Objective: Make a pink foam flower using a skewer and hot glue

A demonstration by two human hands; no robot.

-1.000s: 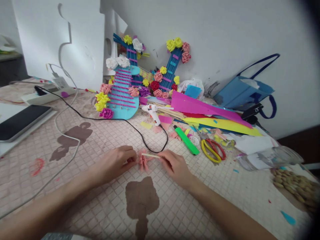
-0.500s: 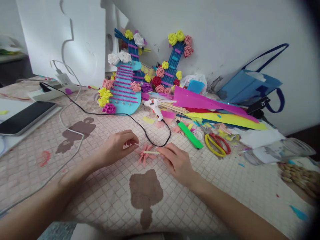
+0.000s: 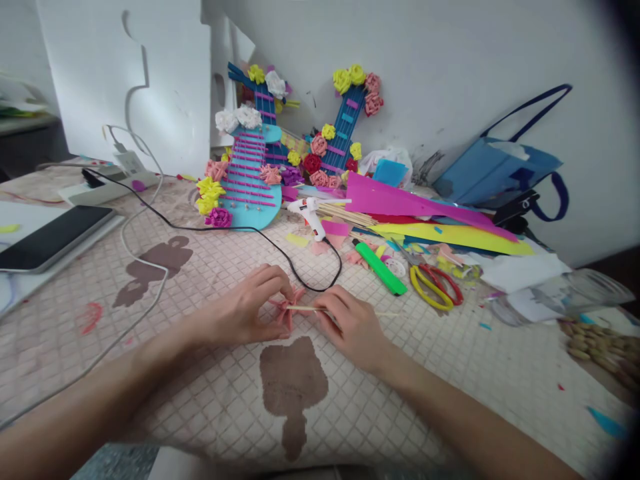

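Note:
A pink paper flower [image 3: 286, 319] with narrow, spread petals is low over the tablecloth in front of me. My left hand [image 3: 247, 303] curls round its left side, thumb below and fingers above, closed on the petals. Between the thumb and fingers of my right hand [image 3: 350, 327] is a thin wooden stick [image 3: 305, 308]. The stick's left end meets the flower's middle; its other end sticks out to the right behind the hand. Just behind both hands loops the black cord of a white glue gun [image 3: 311, 215].
A green cutter [image 3: 381, 268] and yellow-and-red scissors [image 3: 435, 287] lie to the right. Behind are coloured sheets [image 3: 425, 203], wooden sticks and a flower-decorated turquoise board [image 3: 250, 180]. At left are a phone [image 3: 55, 237] and a white cable [image 3: 145, 300]. A blue bag [image 3: 495, 170] stands at back right.
My left hand has moved right and closed round the flower's petals, which are now drawn closer together. The stick now shows beyond the right hand, which has stayed nearly in place.

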